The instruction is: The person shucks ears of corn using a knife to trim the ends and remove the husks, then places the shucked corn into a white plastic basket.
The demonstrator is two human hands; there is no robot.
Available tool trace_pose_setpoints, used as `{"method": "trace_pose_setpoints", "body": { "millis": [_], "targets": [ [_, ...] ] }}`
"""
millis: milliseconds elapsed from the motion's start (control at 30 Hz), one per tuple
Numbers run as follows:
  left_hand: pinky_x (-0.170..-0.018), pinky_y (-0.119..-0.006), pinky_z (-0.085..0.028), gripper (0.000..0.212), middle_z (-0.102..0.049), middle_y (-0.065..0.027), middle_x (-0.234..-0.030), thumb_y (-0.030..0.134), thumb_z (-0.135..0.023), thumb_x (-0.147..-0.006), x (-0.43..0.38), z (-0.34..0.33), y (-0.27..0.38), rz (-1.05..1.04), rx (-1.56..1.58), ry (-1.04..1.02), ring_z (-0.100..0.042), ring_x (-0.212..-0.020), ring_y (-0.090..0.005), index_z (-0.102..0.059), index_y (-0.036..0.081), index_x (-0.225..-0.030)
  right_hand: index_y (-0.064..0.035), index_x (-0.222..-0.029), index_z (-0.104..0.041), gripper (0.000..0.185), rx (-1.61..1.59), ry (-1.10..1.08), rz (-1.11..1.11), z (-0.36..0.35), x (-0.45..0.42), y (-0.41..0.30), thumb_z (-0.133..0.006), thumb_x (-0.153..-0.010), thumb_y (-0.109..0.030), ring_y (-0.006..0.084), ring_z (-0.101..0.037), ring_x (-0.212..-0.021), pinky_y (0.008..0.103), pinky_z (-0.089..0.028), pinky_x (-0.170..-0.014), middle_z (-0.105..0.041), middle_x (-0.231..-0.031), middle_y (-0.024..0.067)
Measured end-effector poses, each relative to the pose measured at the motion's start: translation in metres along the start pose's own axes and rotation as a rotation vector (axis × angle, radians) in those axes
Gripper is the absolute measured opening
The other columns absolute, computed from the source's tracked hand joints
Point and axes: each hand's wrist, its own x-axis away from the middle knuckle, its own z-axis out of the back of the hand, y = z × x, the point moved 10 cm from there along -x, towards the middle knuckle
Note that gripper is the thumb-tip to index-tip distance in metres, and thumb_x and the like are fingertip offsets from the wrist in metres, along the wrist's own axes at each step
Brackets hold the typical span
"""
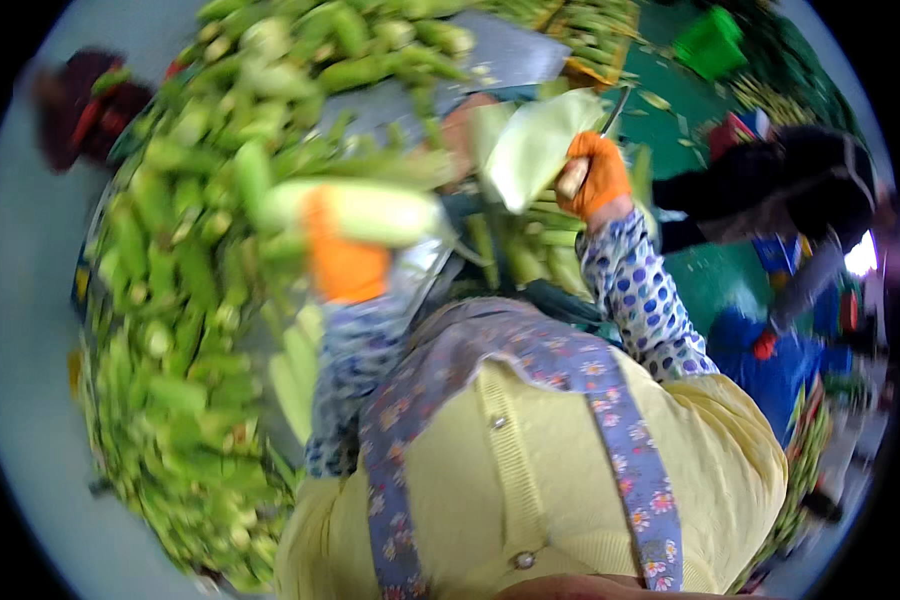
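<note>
My left hand (345, 259), in an orange glove, grips an ear of corn (390, 212) blurred by motion. Pale green husk still wraps the ear, which lies roughly level across the view. In my right hand (598, 176), also gloved in orange, is a knife (616, 112) with a pale handle end showing below the fist and a thin blade pointing up. A broad pale husk leaf (536, 146) hangs against the right hand's fingers; whether it is pinched there I cannot tell.
Unpeeled corn (172, 225) is heaped on a metal table (514, 49) ahead and to the left. A yellow crate (615, 64) of corn and a green basket (711, 43) stand beyond. One person (787, 180) bends at the right; another (94, 112) is at far left.
</note>
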Motion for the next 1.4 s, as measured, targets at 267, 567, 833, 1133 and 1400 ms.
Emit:
{"method": "trace_pose_setpoints", "body": {
  "millis": [267,567,833,1133,1400],
  "targets": [
    [-0.095,-0.045,-0.050,0.053,-0.061,-0.0166,-0.119,0.034,-0.064,-0.093,-0.013,-0.042,-0.053,0.235,-0.142,-0.105,-0.061,-0.107,-0.0312,-0.048,0.002,-0.133,-0.0068,-0.111,-0.063,0.036,1.118,0.143,0.778,0.052,0.032,-0.157,-0.074,-0.080,-0.022,0.0080,-0.055,-0.066,0.0232,-0.043,-0.056,-0.065,-0.085,0.0026],
    [-0.089,-0.036,-0.053,0.055,-0.059,-0.0072,-0.115,0.001,-0.070,-0.085,0.007,-0.103,-0.143,0.267,-0.245,-0.113,-0.061,-0.102,-0.0204,-0.044,0.007,-0.134,-0.0019,-0.117,-0.061,0.052,1.065,-0.597,0.575,-0.035,0.059,-0.007,-0.082,-0.075,-0.023,0.0121,-0.056,-0.090,0.0276,-0.049,-0.077,-0.063,-0.104,0.0041],
    [-0.094,-0.034,-0.049,0.069,-0.059,-0.0078,-0.117,-0.001,-0.078,-0.072,0.017,-0.130,-0.168,0.360,-0.490,-0.211,-0.059,-0.106,-0.0207,-0.046,0.005,-0.133,-0.0060,-0.088,-0.055,0.021,1.081,-0.442,0.399,0.005,0.040,-0.024,-0.070,-0.076,-0.016,0.0077,-0.041,-0.075,0.0258,-0.039,-0.066,-0.044,-0.072,-0.0047],
    [-0.104,-0.044,-0.044,0.067,-0.055,-0.0145,-0.129,0.028,-0.067,-0.089,0.017,-0.139,-0.195,0.615,0.079,-0.256,-0.057,-0.118,-0.0284,-0.037,0.001,-0.143,-0.0167,-0.081,-0.052,0.016,0.375,-0.293,0.065,0.038,0.044,-0.038,-0.064,-0.074,-0.009,0.0079,-0.043,-0.040,0.0223,-0.025,-0.031,-0.048,-0.062,-0.0045],
    [-0.093,-0.047,-0.052,0.068,-0.057,-0.0172,-0.117,0.029,-0.067,-0.090,0.020,-0.094,-0.223,0.732,-0.286,-0.235,-0.060,-0.107,-0.0302,-0.036,0.000,-0.144,-0.0047,-0.099,-0.066,0.024,1.269,0.054,0.555,0.084,0.037,-0.143,-0.069,-0.079,-0.019,0.0234,-0.067,-0.082,0.0366,-0.053,-0.066,-0.069,-0.095,0.0112]
  ]
}}
